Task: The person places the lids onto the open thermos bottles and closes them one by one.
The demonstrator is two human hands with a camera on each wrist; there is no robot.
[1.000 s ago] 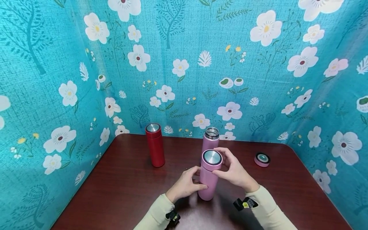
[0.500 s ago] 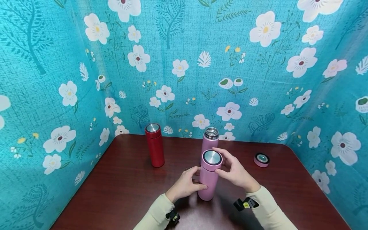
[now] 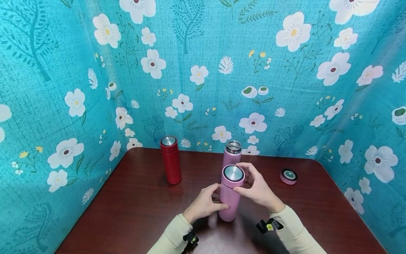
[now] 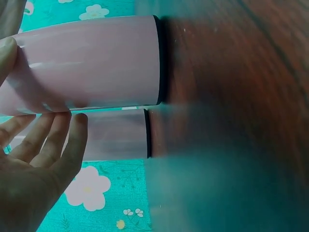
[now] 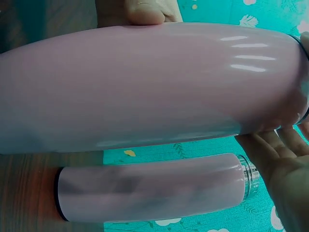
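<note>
In the head view, the front pink bottle (image 3: pixel 229 203) hides most of the rear pink bottle (image 3: pixel 231 159) and some fingertips of the left hand (image 3: pixel 204 203) and right hand (image 3: pixel 258 187). The bottom edge crops both sleeves (image 3: pixel 172 233). The left wrist view loses the front bottle's top and blurs the table (image 4: pixel 241 121); the right wrist view crops both its ends.

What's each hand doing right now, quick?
Left hand: closed, holding the front pink bottle by its body.
Right hand: closed, holding the same bottle up by its lid.
</note>
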